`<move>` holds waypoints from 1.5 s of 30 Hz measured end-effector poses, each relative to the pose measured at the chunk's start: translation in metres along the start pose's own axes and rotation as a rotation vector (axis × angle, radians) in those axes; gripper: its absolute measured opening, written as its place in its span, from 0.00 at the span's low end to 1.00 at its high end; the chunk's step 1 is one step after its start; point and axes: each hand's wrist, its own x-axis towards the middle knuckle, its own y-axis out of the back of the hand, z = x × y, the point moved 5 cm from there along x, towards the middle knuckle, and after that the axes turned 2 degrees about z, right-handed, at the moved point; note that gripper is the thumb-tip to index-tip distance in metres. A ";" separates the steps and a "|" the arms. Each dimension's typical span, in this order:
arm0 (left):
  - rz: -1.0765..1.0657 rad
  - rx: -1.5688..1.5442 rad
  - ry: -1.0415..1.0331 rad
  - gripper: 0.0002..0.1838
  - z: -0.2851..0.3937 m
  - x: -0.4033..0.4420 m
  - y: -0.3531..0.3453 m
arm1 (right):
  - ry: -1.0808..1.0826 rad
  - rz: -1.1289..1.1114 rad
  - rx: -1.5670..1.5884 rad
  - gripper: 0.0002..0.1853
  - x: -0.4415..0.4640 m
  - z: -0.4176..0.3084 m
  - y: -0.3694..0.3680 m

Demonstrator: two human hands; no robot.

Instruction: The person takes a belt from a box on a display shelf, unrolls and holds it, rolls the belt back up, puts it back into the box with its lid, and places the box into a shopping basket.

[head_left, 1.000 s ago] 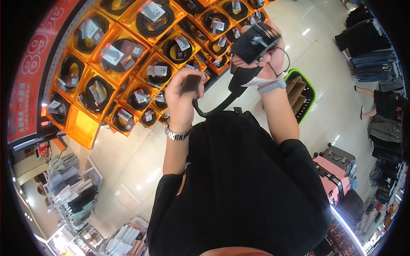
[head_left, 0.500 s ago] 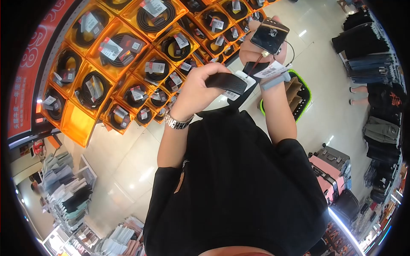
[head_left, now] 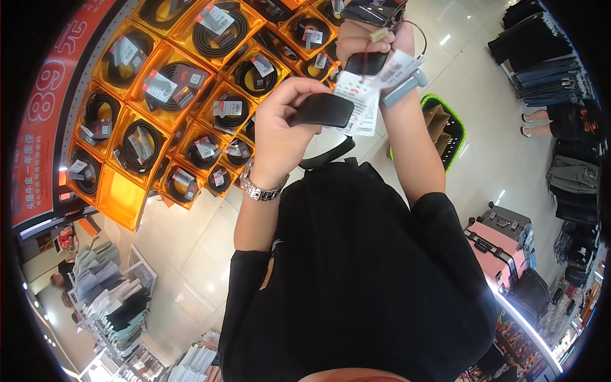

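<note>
My left hand (head_left: 283, 124) is closed round one end of a black belt (head_left: 326, 109), with a metal watch on that wrist. The belt loops down in front of my black shirt. At the upper right, my right hand (head_left: 366, 44) grips the other part of the belt, beside a black box-like thing (head_left: 375, 9) partly cut off by the frame edge. White paper tags (head_left: 359, 102) hang between the hands. A thin cord and a small beige piece (head_left: 380, 34) are at the right fingers.
Orange boxes (head_left: 121, 197) on a display rack, many with coiled belts, stand ahead and left. A green-rimmed basket (head_left: 461, 127) sits on the floor. Right are a pink suitcase (head_left: 493, 254), clothes racks and a person's legs (head_left: 538, 116); folded clothes (head_left: 114, 286) lie lower left.
Both hands have come nearer each other than a second ago. The right hand and the box-like thing have moved up; the white tags now spread out between the hands.
</note>
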 end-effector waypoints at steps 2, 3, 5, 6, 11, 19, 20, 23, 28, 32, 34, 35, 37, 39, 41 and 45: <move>-0.040 0.038 -0.135 0.23 -0.001 0.001 -0.001 | -0.040 -0.048 0.048 0.15 -0.003 0.006 -0.009; -0.078 0.075 -0.269 0.25 0.001 -0.001 -0.003 | -0.011 -0.053 0.067 0.14 -0.003 0.004 -0.010; -0.189 0.246 -0.331 0.30 0.006 -0.010 -0.003 | -0.009 -0.068 0.077 0.13 -0.006 0.001 -0.011; -0.247 0.214 -0.354 0.28 0.001 -0.009 0.002 | -0.006 -0.060 0.085 0.13 -0.007 0.000 -0.011; -0.112 0.149 -0.100 0.20 -0.030 -0.009 0.015 | 0.101 0.125 0.216 0.16 -0.010 0.000 -0.009; -0.074 0.399 0.112 0.17 -0.038 -0.009 -0.013 | 0.071 0.211 0.033 0.18 0.004 -0.001 0.006; -0.029 0.496 0.041 0.15 -0.038 -0.005 -0.013 | 0.064 0.218 -0.003 0.19 0.006 -0.001 0.007; 0.026 0.562 -0.054 0.13 -0.031 -0.004 -0.013 | 0.056 0.224 -0.073 0.20 0.014 -0.005 0.011; -0.050 0.008 0.078 0.07 -0.026 -0.012 -0.015 | 0.052 0.227 -0.165 0.22 0.016 -0.002 0.009; -0.053 0.106 0.078 0.07 -0.026 -0.019 -0.008 | 0.043 0.228 -0.197 0.24 0.020 -0.003 0.013; -0.053 0.029 0.082 0.08 -0.013 -0.022 -0.016 | 0.042 0.227 -0.222 0.25 0.020 -0.001 0.012; -0.056 -0.046 0.086 0.08 -0.009 -0.023 -0.019 | 0.044 0.226 -0.228 0.26 0.020 0.000 0.012; -0.081 -0.051 0.092 0.08 -0.010 -0.025 -0.016 | 0.049 0.228 -0.245 0.27 0.022 0.000 0.013; -0.108 -0.054 0.099 0.09 -0.013 -0.026 -0.018 | 0.068 0.278 -0.267 0.29 0.022 0.001 0.014; -0.012 -0.159 0.089 0.10 -0.020 -0.023 -0.018 | 0.075 0.270 -0.256 0.28 0.025 0.002 0.011; -0.042 0.122 0.123 0.19 -0.041 -0.023 -0.012 | 0.208 0.225 -0.257 0.26 0.027 0.002 0.005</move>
